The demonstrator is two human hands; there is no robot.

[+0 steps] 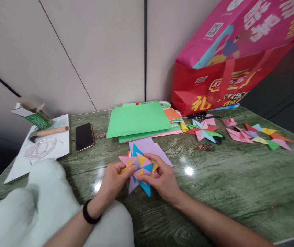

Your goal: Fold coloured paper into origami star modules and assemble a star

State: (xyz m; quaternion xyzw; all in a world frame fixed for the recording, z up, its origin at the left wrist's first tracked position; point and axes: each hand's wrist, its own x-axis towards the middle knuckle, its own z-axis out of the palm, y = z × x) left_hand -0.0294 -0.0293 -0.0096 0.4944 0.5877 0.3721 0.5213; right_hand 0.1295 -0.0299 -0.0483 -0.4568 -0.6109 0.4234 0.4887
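A folded paper star (143, 168) in pink, blue, yellow and purple is held between both hands above the table. My left hand (117, 176) pinches its left side, with the thumb on top. On the right side, my right hand (164, 176) grips the star between thumb and fingers. Sharp blue and purple points stick out at its top and bottom. Behind and partly under it lies a light purple sheet (159, 151). The undersides of the star and some fingertips are hidden.
Green paper sheets (139, 120) lie stacked at the back. Other paper stars (203, 130) and a ring of folded pieces (273, 137) rest to the right, before a red gift bag (214, 89). A phone (84, 136), hammer (51, 132) and bead strand (40, 148) lie left, near a pale plush shape (51, 185).
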